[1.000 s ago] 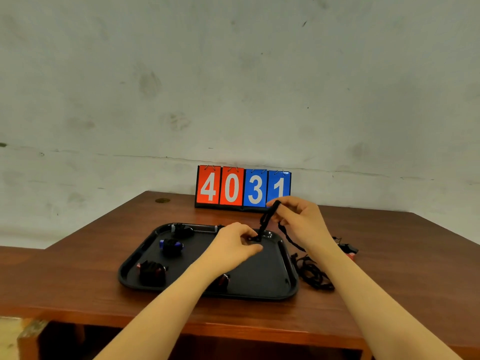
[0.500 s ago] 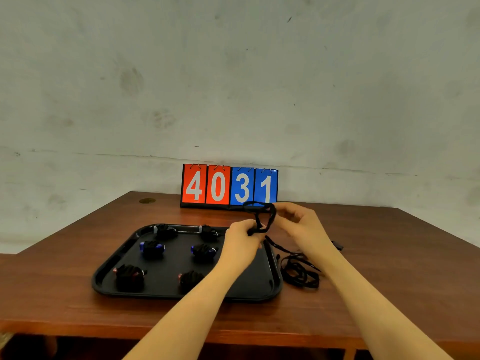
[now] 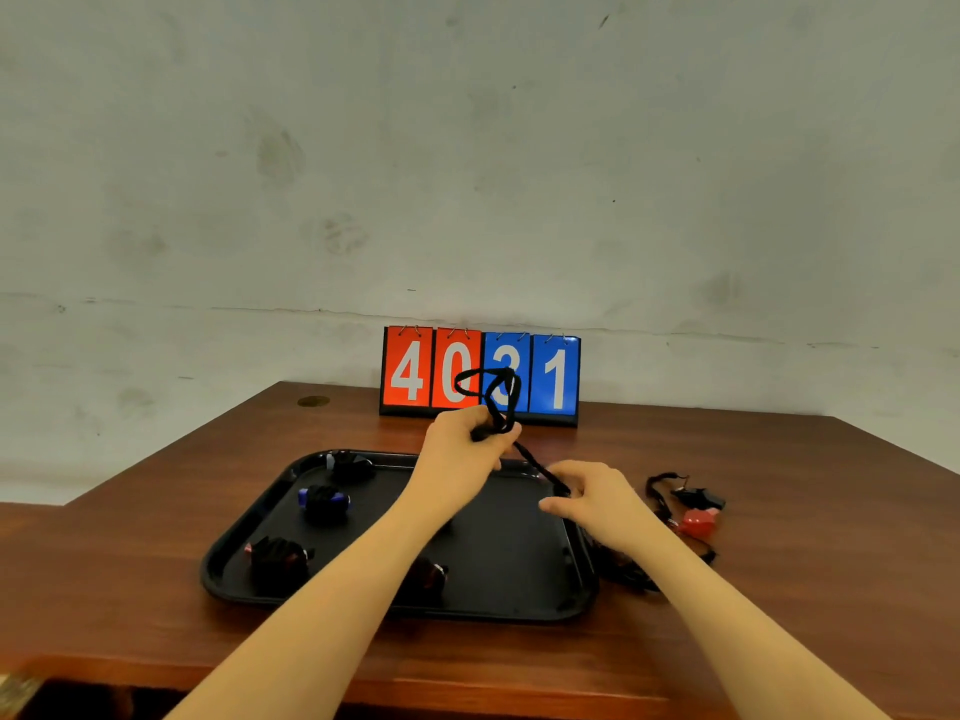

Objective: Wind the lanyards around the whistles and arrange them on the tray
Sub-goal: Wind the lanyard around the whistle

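Observation:
My left hand (image 3: pixel 462 443) is raised above the back of the black tray (image 3: pixel 519 610) and grips a whistle, mostly hidden in the fingers, with loops of black lanyard (image 3: pixel 496 392) standing up from it. The cord runs down to the right into my right hand (image 3: pixel 592 498), which pinches it over the tray's right rim. Wound whistles lie on the tray: a blue one (image 3: pixel 323 500), a dark one (image 3: pixel 350 465) at the back, a red-tipped one (image 3: pixel 280 556) in front, and another (image 3: pixel 428 574) partly behind my left forearm.
Right of the tray on the brown table (image 3: pixel 779 589) lie loose whistles, a red one (image 3: pixel 698 522) and a black one (image 3: pixel 696 495), with tangled black lanyards (image 3: pixel 623 571). A flip scoreboard (image 3: pixel 480 374) reading 4031 stands at the back by the wall.
My left hand has lifted with the whistle and the lanyard loops have swung up. My right hand has dropped down and right along the cord, drawing it taut.

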Demonstrator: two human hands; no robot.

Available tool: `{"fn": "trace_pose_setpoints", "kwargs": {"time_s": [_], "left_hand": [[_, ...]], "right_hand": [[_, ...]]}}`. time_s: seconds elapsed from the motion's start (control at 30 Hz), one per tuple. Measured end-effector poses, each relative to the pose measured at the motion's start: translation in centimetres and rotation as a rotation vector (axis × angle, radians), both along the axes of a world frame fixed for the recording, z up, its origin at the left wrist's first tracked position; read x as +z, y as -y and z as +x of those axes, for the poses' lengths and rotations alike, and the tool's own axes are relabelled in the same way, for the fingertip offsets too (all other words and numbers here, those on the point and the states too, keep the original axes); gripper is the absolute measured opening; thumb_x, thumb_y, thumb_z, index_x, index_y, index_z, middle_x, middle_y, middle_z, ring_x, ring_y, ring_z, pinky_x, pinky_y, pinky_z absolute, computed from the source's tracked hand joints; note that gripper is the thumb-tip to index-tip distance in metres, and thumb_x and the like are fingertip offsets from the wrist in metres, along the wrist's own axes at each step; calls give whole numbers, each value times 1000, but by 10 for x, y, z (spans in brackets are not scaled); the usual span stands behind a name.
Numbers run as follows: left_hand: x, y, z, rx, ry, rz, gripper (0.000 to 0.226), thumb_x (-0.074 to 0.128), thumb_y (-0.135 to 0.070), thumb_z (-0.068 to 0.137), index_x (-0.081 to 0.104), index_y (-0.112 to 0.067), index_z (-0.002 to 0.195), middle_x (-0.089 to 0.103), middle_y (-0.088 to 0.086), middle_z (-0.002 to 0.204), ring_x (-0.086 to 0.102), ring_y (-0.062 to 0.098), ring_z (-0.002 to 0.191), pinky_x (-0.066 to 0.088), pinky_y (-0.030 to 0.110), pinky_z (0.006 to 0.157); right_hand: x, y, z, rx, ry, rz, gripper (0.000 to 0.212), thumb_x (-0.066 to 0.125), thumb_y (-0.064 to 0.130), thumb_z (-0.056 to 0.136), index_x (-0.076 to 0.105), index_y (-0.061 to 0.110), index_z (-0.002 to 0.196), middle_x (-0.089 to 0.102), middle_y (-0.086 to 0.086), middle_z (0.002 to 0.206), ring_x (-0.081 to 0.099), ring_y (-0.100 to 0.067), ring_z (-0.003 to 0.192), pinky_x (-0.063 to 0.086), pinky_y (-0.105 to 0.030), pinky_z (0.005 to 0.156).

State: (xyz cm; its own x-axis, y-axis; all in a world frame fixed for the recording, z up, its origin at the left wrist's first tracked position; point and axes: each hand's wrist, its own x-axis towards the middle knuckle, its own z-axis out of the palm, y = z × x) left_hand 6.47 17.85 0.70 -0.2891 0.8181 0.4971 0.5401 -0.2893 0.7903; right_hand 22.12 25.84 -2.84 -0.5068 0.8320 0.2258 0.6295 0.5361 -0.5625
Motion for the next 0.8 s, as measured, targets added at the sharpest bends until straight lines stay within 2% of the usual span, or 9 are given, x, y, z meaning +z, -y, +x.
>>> {"fn": "trace_pose_setpoints", "kwargs": {"time_s": [0.03, 0.1, 0.23, 0.3, 0.4, 0.47, 0.6, 0.7, 0.8], "left_hand": [[1, -1, -3, 6, 10, 1, 15, 58, -25, 89, 66, -15, 98, 59, -11, 69, 55, 1, 58, 42, 1, 57], [2, -3, -9, 41, -2, -5, 14, 58, -25, 89, 65, -15, 96, 60, -10, 72, 56, 2, 58, 44, 5, 57], [-2, -5, -24, -22, -145, -42, 9, 58, -25, 89, 62, -19, 83, 59, -8, 71, 56, 2, 66, 41, 11, 66], [-6, -2, -30, -115, -297, -111, 5, 59, -21, 88, 63, -22, 92, 60, -11, 85, 56, -1, 79, 43, 13, 76], [-12, -4, -39, -217, -540, -208, 38, 57, -3, 86, 57, -21, 119, 56, -9, 107, 55, 2, 95, 45, 12, 83], [-15, -6, -43, -232, -612, -217, 49, 49, 4, 86, 51, -25, 125, 53, -9, 109, 52, 2, 94, 43, 10, 78], [-16, -16, -44, -217, -531, -222, 47, 43, 8, 86, 45, -25, 119, 51, -7, 116, 51, 6, 102, 45, 18, 85], [-16, -28, -41, -160, -440, -177, 36, 48, -7, 92, 41, -23, 123, 49, -4, 123, 52, 6, 97, 44, 14, 78], [-16, -41, -36, -130, -406, -152, 51, 56, -25, 90, 33, -21, 135, 41, -4, 135, 44, 5, 112, 37, 17, 90]], "right_hand": [[0, -1, -3, -6, -14, 3, 4, 62, 30, 86, 61, 27, 84, 49, 11, 61, 46, -3, 58, 39, -19, 59], [-2, -6, -6, -31, -85, 24, 18, 59, 29, 88, 64, 20, 74, 56, 5, 60, 50, -6, 57, 43, -21, 61], [1, -12, -10, 17, -480, -169, 22, 49, 7, 92, 67, 18, 100, 71, -1, 85, 66, -10, 79, 51, -26, 80], [9, -15, -13, 26, -753, -347, 30, 41, 2, 93, 65, 12, 107, 70, -8, 96, 67, -21, 90, 52, -31, 79], [22, -13, -21, 26, -1011, -432, 22, 46, 7, 93, 64, 3, 105, 68, -16, 93, 66, -25, 84, 54, -31, 74], [26, -13, -28, 19, -1017, -392, 17, 51, 5, 91, 64, 4, 102, 68, -15, 88, 65, -20, 75, 55, -27, 67], [32, -12, -40, 28, -883, -248, 20, 46, 2, 93, 60, 12, 101, 62, -8, 78, 49, -6, 48, 43, -20, 50], [41, -14, -43, 40, -749, -77, 20, 49, 3, 89, 54, 18, 102, 60, -6, 73, 49, 2, 50, 38, -20, 60], [45, -14, -45, 117, -753, -45, 18, 50, 3, 89, 50, 14, 103, 59, -2, 67, 56, -6, 66, 46, -23, 75]]}}
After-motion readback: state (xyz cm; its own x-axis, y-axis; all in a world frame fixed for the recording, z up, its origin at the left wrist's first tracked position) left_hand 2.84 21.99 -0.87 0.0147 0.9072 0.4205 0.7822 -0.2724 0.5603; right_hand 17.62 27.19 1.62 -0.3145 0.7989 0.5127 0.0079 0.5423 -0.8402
